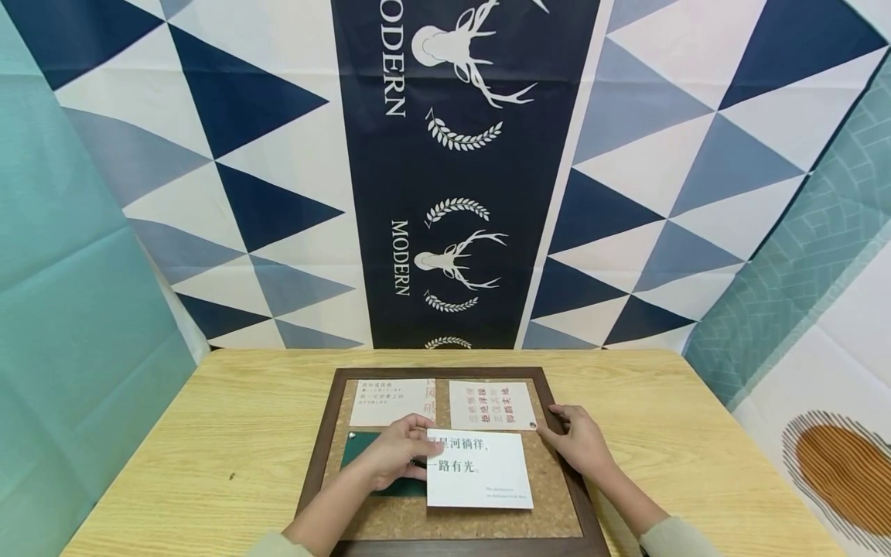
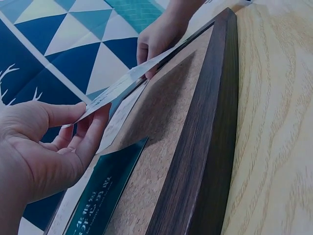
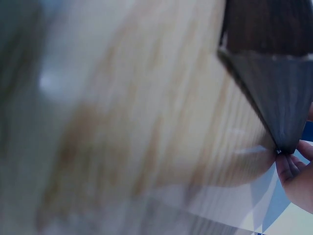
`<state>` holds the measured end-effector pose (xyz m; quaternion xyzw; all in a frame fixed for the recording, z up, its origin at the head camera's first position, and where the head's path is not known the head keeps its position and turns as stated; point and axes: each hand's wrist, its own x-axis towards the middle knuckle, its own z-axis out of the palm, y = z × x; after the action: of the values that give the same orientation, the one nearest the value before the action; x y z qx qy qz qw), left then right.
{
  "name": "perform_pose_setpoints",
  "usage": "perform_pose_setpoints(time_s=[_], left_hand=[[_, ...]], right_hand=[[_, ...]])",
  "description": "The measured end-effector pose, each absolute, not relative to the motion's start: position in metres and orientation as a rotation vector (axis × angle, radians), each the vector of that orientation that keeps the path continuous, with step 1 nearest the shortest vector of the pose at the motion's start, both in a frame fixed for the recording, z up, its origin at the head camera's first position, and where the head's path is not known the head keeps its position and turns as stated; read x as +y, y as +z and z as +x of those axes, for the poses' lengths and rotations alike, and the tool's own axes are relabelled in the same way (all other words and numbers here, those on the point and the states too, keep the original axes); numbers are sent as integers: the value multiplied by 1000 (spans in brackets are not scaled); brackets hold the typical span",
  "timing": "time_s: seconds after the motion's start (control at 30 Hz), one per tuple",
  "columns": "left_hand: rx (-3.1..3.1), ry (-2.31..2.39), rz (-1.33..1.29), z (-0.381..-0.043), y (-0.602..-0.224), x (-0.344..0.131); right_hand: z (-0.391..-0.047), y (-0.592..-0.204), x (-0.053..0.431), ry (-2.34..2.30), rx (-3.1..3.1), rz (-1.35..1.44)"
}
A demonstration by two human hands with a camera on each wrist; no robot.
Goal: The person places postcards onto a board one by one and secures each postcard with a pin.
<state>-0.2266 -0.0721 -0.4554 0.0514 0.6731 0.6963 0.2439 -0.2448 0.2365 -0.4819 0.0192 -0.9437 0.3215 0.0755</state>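
Observation:
My left hand [image 1: 398, 456] pinches a white card [image 1: 480, 483] with dark printed characters by its left edge. In the left wrist view, this card [image 2: 124, 81] is tilted and raised over the corkboard [image 2: 161, 105], casting a shadow on the cork. Under the left hand lies a dark green card [image 1: 411, 487] with pale lettering. My right hand [image 1: 581, 441] grips the right side of the board's dark wooden frame [image 1: 588, 507], its thumb on the inner side by a round pin [image 1: 533, 425]. The right wrist view shows its fingers [image 3: 288, 169] against the frame's outer side.
Two printed cards lie along the board's upper half, a left one [image 1: 393, 402] and a right one [image 1: 490, 404] with red characters. The board lies on a light wooden table [image 1: 209, 464]. Behind it hangs a patterned cloth [image 1: 452, 178]; a teal cloth [image 1: 76, 271] hangs at left.

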Motion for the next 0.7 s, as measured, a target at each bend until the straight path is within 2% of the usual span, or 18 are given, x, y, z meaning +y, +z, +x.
perform_pose_setpoints(time_s=[0.7], left_hand=[[1869, 1893, 121, -233, -464, -53]], right_hand=[[-245, -482, 236, 961, -2832, 49]])
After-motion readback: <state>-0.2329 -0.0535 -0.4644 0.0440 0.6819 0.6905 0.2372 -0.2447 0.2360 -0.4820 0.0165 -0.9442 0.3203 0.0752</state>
